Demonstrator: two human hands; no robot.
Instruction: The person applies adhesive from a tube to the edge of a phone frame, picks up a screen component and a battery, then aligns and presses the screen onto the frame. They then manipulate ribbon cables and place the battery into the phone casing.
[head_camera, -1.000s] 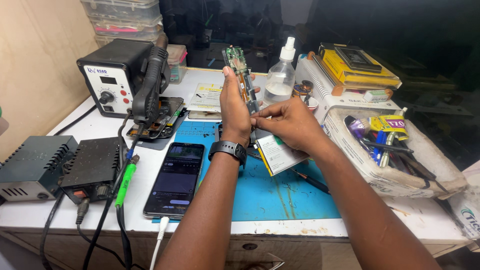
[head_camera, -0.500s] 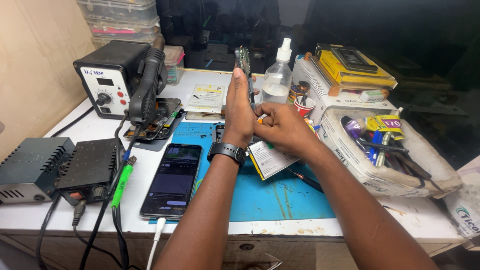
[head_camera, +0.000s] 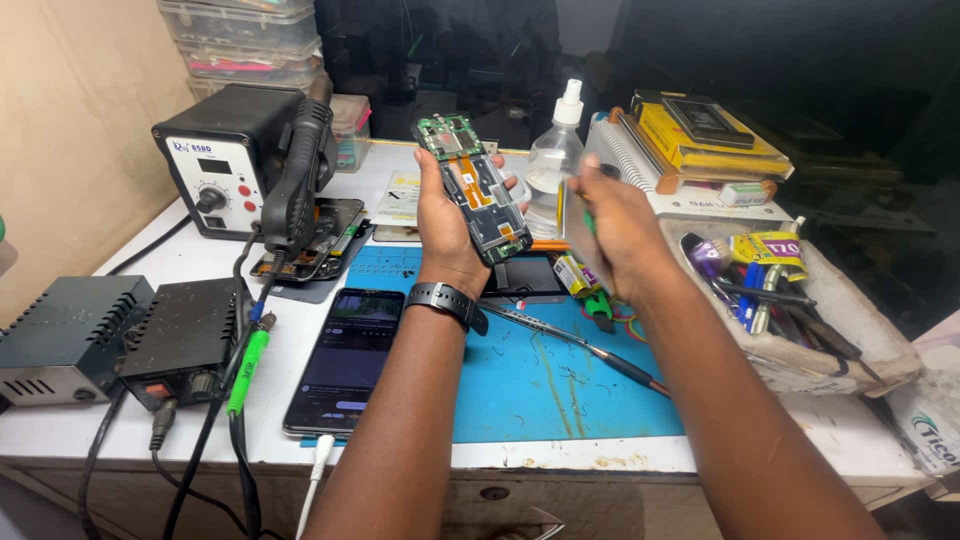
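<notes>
Green circuit boards and orange flex cables show on the opened phone (head_camera: 472, 185), which we hold up, tilted, above the blue mat (head_camera: 560, 370). Our left hand (head_camera: 445, 225) grips it from behind, fingers wrapped round its long edges, thumb on the near side. Our right hand (head_camera: 610, 230) hangs just beside it, blurred, closed around a green-handled tool (head_camera: 590, 222); a thin metal pick (head_camera: 575, 345) lies on the mat below, near a second phone (head_camera: 350, 360) with its screen lit.

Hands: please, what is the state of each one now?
Left hand: closed on opened phone.
Right hand: blurred, closed around a green-handled tool.
</notes>
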